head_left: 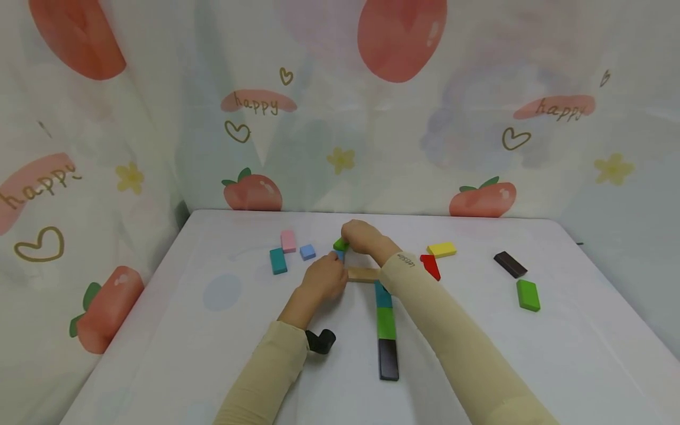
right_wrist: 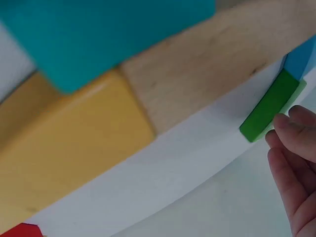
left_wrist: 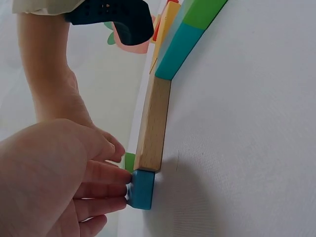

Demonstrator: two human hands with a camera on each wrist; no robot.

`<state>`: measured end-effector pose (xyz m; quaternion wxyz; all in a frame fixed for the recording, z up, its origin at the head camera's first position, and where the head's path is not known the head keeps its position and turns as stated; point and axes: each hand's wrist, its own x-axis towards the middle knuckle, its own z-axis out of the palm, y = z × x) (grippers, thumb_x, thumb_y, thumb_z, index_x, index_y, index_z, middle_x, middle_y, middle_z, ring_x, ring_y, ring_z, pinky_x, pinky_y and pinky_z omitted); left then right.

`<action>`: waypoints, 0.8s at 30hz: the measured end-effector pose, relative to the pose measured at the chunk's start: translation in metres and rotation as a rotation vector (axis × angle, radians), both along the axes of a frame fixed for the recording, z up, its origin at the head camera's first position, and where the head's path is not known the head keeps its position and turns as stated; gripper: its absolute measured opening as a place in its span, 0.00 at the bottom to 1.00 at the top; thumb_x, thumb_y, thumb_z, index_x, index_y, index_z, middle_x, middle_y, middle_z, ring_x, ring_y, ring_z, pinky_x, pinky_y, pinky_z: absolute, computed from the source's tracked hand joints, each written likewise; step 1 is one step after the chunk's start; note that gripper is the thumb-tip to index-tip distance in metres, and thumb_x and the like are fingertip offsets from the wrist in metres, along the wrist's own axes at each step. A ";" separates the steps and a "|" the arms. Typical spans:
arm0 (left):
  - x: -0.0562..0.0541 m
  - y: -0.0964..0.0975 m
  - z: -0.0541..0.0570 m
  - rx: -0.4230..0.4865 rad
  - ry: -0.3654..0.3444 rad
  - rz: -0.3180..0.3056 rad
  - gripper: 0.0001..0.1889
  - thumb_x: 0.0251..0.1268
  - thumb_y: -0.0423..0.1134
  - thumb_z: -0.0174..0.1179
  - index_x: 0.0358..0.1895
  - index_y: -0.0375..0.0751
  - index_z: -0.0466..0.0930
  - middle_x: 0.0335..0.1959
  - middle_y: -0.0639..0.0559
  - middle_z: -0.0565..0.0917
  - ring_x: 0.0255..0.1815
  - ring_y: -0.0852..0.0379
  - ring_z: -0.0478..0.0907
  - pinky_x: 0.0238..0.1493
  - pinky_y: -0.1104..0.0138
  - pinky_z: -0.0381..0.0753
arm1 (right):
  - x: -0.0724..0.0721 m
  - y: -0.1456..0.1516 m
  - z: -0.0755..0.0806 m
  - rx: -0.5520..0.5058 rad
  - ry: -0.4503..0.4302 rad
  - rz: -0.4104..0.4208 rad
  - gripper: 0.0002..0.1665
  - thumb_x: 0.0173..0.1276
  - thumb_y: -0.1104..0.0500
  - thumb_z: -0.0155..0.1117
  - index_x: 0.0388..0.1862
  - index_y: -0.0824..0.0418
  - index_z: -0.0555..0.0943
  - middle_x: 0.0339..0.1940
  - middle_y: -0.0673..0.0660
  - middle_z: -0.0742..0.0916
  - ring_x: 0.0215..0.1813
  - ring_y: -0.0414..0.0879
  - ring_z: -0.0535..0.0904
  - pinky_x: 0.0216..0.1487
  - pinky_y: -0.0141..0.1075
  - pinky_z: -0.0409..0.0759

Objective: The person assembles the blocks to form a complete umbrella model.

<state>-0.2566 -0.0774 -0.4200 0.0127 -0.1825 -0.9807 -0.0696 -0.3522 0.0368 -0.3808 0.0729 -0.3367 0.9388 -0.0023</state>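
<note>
My left hand reaches to the left end of the wooden block; its extended fingers touch the small blue block there. From the right, my right hand comes across with bent fingers, and its thumb and fingertips are on the green block beyond the blue one. The green block's far side is hidden by those fingers. Below the wooden block runs a straight column: a teal block, a green block and a black block. A yellow-orange block adjoins the wood, hidden under the right forearm in the head view.
To the left lie a pink block, a teal block and a blue cube. A red block and a yellow block sit past the right forearm. Farther right are a black block and a green block.
</note>
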 end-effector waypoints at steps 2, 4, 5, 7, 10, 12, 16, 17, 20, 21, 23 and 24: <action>0.000 0.001 0.000 -0.008 0.011 -0.004 0.16 0.69 0.39 0.44 0.37 0.31 0.80 0.39 0.45 0.74 0.35 0.53 0.73 0.39 0.62 0.76 | 0.000 0.008 0.003 -0.026 0.000 -0.010 0.15 0.57 0.78 0.54 0.39 0.67 0.82 0.40 0.57 0.83 0.45 0.49 0.77 0.51 0.37 0.74; 0.000 0.002 0.001 -0.013 0.015 -0.001 0.16 0.69 0.39 0.44 0.37 0.31 0.80 0.39 0.45 0.74 0.36 0.52 0.73 0.40 0.62 0.76 | -0.002 0.018 0.005 -0.050 0.003 -0.005 0.17 0.56 0.79 0.55 0.42 0.68 0.82 0.43 0.59 0.83 0.49 0.52 0.77 0.54 0.40 0.73; 0.000 0.002 0.001 -0.015 0.015 0.002 0.17 0.69 0.39 0.44 0.37 0.31 0.80 0.40 0.45 0.74 0.36 0.52 0.74 0.40 0.62 0.76 | -0.003 0.024 0.006 -0.060 0.002 -0.006 0.17 0.56 0.78 0.56 0.43 0.68 0.82 0.45 0.60 0.83 0.50 0.53 0.76 0.54 0.40 0.72; -0.001 0.003 0.001 -0.016 0.011 0.009 0.17 0.69 0.39 0.44 0.38 0.30 0.80 0.41 0.44 0.75 0.38 0.52 0.74 0.42 0.62 0.76 | -0.005 0.035 0.007 -0.077 -0.009 -0.019 0.17 0.56 0.77 0.57 0.44 0.69 0.81 0.46 0.61 0.82 0.52 0.54 0.75 0.55 0.42 0.72; -0.002 0.004 0.001 -0.018 0.005 0.020 0.17 0.70 0.39 0.44 0.42 0.29 0.79 0.44 0.43 0.75 0.41 0.51 0.75 0.45 0.62 0.76 | -0.009 0.054 0.008 -0.091 -0.038 -0.065 0.17 0.58 0.77 0.56 0.46 0.69 0.81 0.48 0.62 0.81 0.53 0.55 0.74 0.56 0.43 0.71; -0.003 0.004 -0.001 -0.016 0.006 0.025 0.17 0.70 0.39 0.44 0.44 0.28 0.78 0.46 0.42 0.75 0.43 0.50 0.75 0.46 0.62 0.75 | -0.010 0.066 0.009 -0.090 -0.060 -0.109 0.17 0.59 0.76 0.56 0.47 0.69 0.80 0.49 0.62 0.81 0.54 0.56 0.73 0.56 0.44 0.70; -0.005 0.002 -0.003 0.008 0.016 0.032 0.17 0.70 0.39 0.44 0.47 0.28 0.76 0.48 0.41 0.75 0.47 0.49 0.74 0.49 0.61 0.74 | -0.012 0.086 0.011 -0.087 -0.103 -0.184 0.18 0.60 0.75 0.57 0.50 0.68 0.79 0.51 0.63 0.80 0.54 0.56 0.72 0.57 0.45 0.70; -0.006 0.002 -0.003 0.018 0.022 0.030 0.17 0.70 0.39 0.44 0.48 0.27 0.76 0.49 0.41 0.75 0.48 0.48 0.74 0.51 0.60 0.73 | -0.012 0.090 0.011 -0.084 -0.110 -0.200 0.18 0.61 0.74 0.58 0.50 0.68 0.79 0.51 0.63 0.80 0.54 0.56 0.72 0.57 0.46 0.70; -0.008 0.002 -0.002 0.040 0.037 0.010 0.18 0.69 0.39 0.45 0.52 0.27 0.73 0.53 0.40 0.74 0.54 0.47 0.72 0.56 0.60 0.70 | -0.011 0.101 0.012 -0.089 -0.127 -0.241 0.18 0.61 0.73 0.58 0.51 0.67 0.79 0.51 0.63 0.80 0.52 0.56 0.72 0.56 0.46 0.71; -0.008 0.002 -0.002 0.044 0.038 0.001 0.19 0.69 0.39 0.45 0.54 0.27 0.72 0.54 0.40 0.73 0.55 0.47 0.71 0.58 0.60 0.68 | -0.011 0.105 0.012 -0.089 -0.130 -0.254 0.18 0.61 0.73 0.59 0.51 0.67 0.79 0.51 0.63 0.79 0.52 0.56 0.72 0.56 0.46 0.71; -0.010 0.003 0.000 0.055 0.031 -0.012 0.20 0.69 0.39 0.45 0.57 0.28 0.70 0.56 0.39 0.72 0.58 0.47 0.69 0.60 0.60 0.66 | -0.011 0.113 0.013 -0.085 -0.123 -0.266 0.19 0.60 0.73 0.59 0.51 0.68 0.79 0.51 0.64 0.80 0.52 0.56 0.72 0.56 0.47 0.71; -0.011 0.003 0.001 0.061 0.024 -0.016 0.21 0.70 0.39 0.45 0.58 0.28 0.68 0.57 0.39 0.72 0.58 0.47 0.68 0.60 0.60 0.65 | -0.011 0.117 0.013 -0.084 -0.124 -0.276 0.19 0.60 0.74 0.59 0.51 0.68 0.79 0.51 0.64 0.80 0.52 0.56 0.73 0.56 0.47 0.71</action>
